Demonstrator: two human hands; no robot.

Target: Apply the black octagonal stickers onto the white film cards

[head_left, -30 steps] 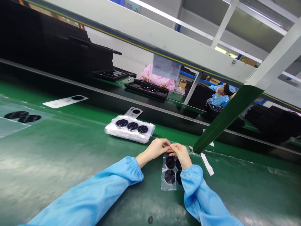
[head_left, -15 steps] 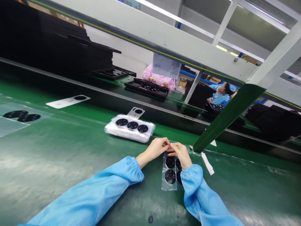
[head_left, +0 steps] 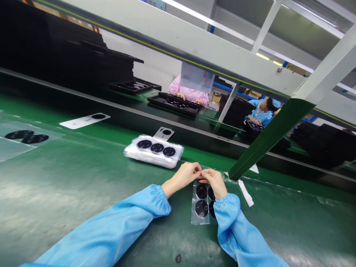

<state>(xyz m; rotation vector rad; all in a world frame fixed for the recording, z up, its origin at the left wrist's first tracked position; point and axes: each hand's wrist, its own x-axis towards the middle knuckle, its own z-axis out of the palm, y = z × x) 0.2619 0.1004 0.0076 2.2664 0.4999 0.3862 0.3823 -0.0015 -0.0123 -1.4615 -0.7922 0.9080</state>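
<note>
My left hand and my right hand meet at the fingertips over the top end of a clear plastic sheet carrying round black stickers. Both hands are closed in a pinch. Whatever lies between the fingertips is too small or too hidden to name. My right hand and sleeve cover part of the sheet's right side. Just beyond my left hand sits a stack of clear sheets, its top one bearing three black discs.
White phone-back-shaped panels, one at left and one behind the stack, lie on the green belt. A green post rises at right beside a white strip. Another disc sheet lies far left. Co-workers sit across the line.
The white panels on the belt have shifted slightly to the right. My hands stay almost in place, still pinched together. Across the line, the co-workers' hands have moved a little.
</note>
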